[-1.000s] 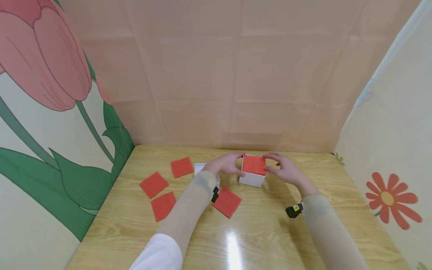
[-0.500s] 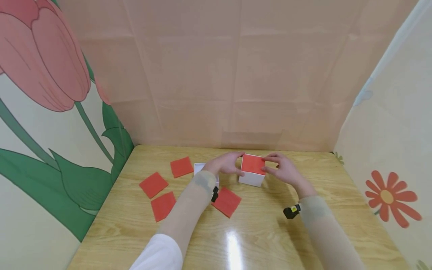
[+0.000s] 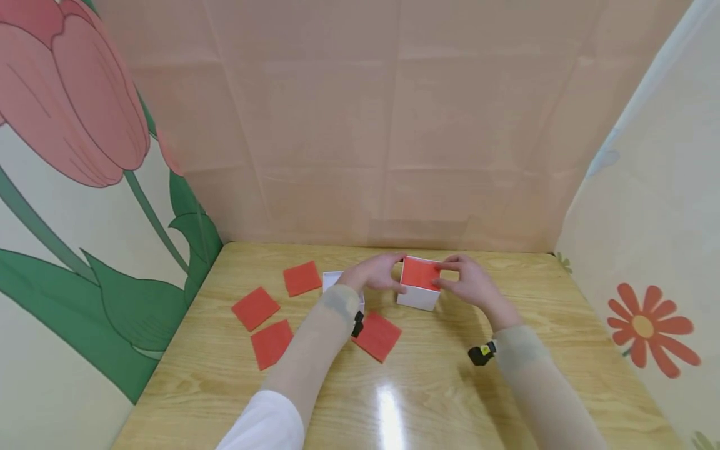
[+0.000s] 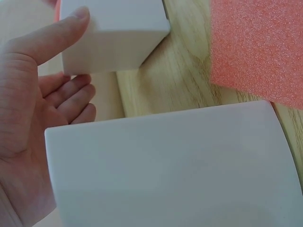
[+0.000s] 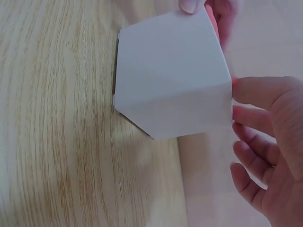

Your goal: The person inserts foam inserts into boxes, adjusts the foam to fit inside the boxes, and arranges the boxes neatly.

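Head view: red sheet (image 3: 420, 273) looks nearly seated, left hand (image 3: 374, 273) gripping white box (image 3: 416, 299), right hand (image 3: 476, 282) touching sheet, fingers apart; four loose sheets (image 3: 302, 279) outside.

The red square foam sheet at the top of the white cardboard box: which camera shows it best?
The head view: most of the red square foam sheet shows from above. In both wrist views, the white cardboard box hides nearly all of it, leaving only red slivers.
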Tool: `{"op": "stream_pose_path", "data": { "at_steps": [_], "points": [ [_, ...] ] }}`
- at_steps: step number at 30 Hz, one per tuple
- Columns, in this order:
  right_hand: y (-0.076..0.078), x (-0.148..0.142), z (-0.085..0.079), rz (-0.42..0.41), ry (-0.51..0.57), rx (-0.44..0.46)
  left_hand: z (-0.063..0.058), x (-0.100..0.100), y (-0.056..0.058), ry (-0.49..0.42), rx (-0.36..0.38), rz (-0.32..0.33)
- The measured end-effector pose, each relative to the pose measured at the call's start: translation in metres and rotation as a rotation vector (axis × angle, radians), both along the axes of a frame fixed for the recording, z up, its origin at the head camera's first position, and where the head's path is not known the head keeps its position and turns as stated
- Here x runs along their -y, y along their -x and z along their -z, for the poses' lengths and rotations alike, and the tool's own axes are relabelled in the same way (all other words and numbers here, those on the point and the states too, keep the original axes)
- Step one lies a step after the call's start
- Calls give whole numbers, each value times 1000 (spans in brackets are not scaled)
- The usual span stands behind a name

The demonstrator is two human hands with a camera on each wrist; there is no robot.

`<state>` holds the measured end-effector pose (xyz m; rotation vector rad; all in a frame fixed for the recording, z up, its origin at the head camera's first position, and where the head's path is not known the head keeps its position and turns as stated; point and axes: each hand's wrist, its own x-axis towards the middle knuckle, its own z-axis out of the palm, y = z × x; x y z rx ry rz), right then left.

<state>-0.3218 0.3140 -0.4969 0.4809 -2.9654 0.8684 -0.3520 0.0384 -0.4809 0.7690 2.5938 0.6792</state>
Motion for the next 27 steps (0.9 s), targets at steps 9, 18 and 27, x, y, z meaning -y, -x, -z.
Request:
{"op": "stream_pose_path", "data": {
  "at_steps": [9,18,27],
  "points": [
    [-2,2,-2,-39,-41,-70,1,0,-1,-14,-4,7],
    [-4,0,-9,-44,-52,-11,2,1,-1,-7,-25,37],
    [-5,5,-16,-48,-105,-20,1,0,-1,-8,-15,20]
  ]
}}
